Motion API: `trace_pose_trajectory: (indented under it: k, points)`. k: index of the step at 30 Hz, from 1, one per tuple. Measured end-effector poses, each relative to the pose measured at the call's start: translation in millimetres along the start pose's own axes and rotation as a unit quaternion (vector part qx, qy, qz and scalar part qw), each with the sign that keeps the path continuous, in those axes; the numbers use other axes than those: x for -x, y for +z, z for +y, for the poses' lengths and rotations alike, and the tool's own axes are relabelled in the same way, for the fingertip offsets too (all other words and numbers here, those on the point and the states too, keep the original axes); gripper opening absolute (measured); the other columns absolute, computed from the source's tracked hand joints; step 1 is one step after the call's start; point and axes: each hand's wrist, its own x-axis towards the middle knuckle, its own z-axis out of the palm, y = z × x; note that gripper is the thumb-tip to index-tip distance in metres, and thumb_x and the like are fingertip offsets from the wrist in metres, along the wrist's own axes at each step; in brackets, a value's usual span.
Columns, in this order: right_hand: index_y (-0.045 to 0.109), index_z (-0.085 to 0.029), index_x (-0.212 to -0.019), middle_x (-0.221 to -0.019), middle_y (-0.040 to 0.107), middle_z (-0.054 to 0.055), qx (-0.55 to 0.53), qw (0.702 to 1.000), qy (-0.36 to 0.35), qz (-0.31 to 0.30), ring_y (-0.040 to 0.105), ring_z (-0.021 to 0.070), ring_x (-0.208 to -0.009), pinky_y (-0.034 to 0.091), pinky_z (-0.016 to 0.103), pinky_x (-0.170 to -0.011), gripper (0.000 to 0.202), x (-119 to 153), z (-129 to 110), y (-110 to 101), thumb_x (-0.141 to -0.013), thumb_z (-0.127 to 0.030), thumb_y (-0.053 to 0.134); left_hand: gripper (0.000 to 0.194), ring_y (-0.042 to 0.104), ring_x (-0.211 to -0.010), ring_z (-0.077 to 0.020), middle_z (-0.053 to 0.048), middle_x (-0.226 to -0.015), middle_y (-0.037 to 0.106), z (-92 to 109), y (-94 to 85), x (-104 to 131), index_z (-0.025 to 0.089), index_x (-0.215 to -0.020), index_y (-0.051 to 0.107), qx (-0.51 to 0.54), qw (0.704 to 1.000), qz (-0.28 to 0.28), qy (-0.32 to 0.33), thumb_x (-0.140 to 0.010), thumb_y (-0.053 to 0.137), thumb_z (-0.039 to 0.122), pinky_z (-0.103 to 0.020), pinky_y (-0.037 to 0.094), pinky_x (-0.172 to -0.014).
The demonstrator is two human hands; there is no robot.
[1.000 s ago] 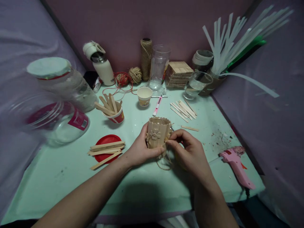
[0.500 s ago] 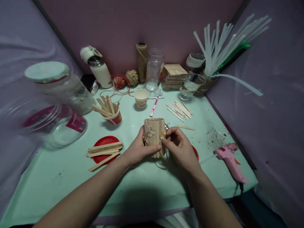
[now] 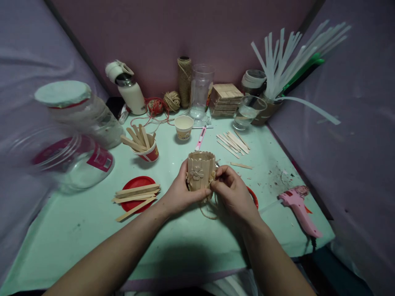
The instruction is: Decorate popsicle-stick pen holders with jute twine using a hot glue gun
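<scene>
A round holder of upright wooden sticks (image 3: 201, 168), with a flower on its front, is held above the table's middle. My left hand (image 3: 182, 191) wraps round its left side, thumb across the lower front. At its right side, the thumb and forefinger of my right hand (image 3: 230, 185) are pinched at a thin twine (image 3: 209, 217) that hangs in a loop below. A small pale ornament (image 3: 212, 175) shows beside the right fingertips. The holder's rim tips toward me, so part of its inside shows.
Left are a red lid (image 3: 138, 209) under wooden sticks and a cup of sticks (image 3: 148, 154). A pink glue gun (image 3: 299, 209) lies right. Behind stand a paper cup (image 3: 184, 128), pink cutter (image 3: 200, 139), loose sticks (image 3: 233, 144), twine spool (image 3: 184, 82) and glass of water (image 3: 247, 115).
The holder has tilted, its top toward me, and more of its opening shows. Both hands have stayed nearly in place, with their grips unchanged.
</scene>
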Motion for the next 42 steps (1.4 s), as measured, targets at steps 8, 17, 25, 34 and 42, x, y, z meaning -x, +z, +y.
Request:
trace_pose_trajectory:
  k: [8, 17, 25, 34, 42]
  points:
    - [0.054, -0.024, -0.086, -0.082, 0.052, -0.004, -0.045, 0.999, 0.007, -0.011, 0.047, 0.014, -0.075, 0.038, 0.027, -0.067, 0.023, 2.5, -6.2, 0.1, -0.067, -0.02, 0.067, 0.089, 0.06, -0.126, -0.0317, -0.014, -0.137, 0.06, -5.0, -1.8, -1.1, 0.024, -0.14, 0.037, 0.052, 0.998, -0.006, -0.027, -0.068, 0.088, 0.033, -0.048, 0.046, -0.108]
    - [0.05, -0.025, -0.086, -0.078, 0.049, -0.005, 0.02, 1.0, -0.007, 0.01, 0.047, 0.0135, -0.069, 0.037, 0.027, -0.062, 0.025, 1.9, -5.9, 2.6, -0.07, -0.025, 0.069, 0.087, 0.061, -0.126, -0.0306, -0.012, -0.136, 0.062, -8.2, -0.3, -0.2, 0.027, -0.14, 0.042, 0.076, 0.997, -0.001, -0.028, -0.067, 0.09, 0.03, -0.048, 0.044, -0.11]
    - [0.05, -0.024, -0.086, -0.077, 0.05, -0.006, 0.023, 1.0, -0.002, 0.011, 0.046, 0.0129, -0.071, 0.037, 0.026, -0.065, 0.025, 0.9, -4.5, 2.0, -0.071, -0.022, 0.07, 0.09, 0.06, -0.128, -0.0298, -0.012, -0.139, 0.06, -8.7, -0.5, -0.2, 0.027, -0.143, 0.039, 0.06, 0.998, -0.003, -0.019, -0.069, 0.089, 0.03, -0.045, 0.044, -0.11]
    - [0.054, -0.025, -0.09, -0.082, 0.053, -0.004, -0.05, 0.999, -0.015, -0.006, 0.049, 0.014, -0.072, 0.04, 0.027, -0.066, 0.019, 2.6, -2.4, 0.2, -0.077, -0.023, 0.068, 0.086, 0.065, -0.119, -0.0302, -0.01, -0.129, 0.066, -0.9, 3.1, 0.5, 0.027, -0.136, 0.044, 0.138, 0.988, 0.019, -0.066, -0.063, 0.091, 0.028, -0.048, 0.049, -0.105]
    - [0.059, -0.026, -0.105, -0.102, 0.061, 0.002, 0.056, 0.997, -0.056, -0.013, 0.059, 0.0192, -0.096, 0.049, 0.033, -0.085, 0.026, 1.5, 2.3, -3.4, -0.087, -0.041, 0.069, 0.085, 0.07, -0.103, -0.0271, -0.005, -0.109, 0.071, 12.7, -10.2, -4.6, 0.026, -0.135, 0.048, 0.232, 0.967, 0.055, -0.084, -0.06, 0.09, 0.027, -0.046, 0.054, -0.098]
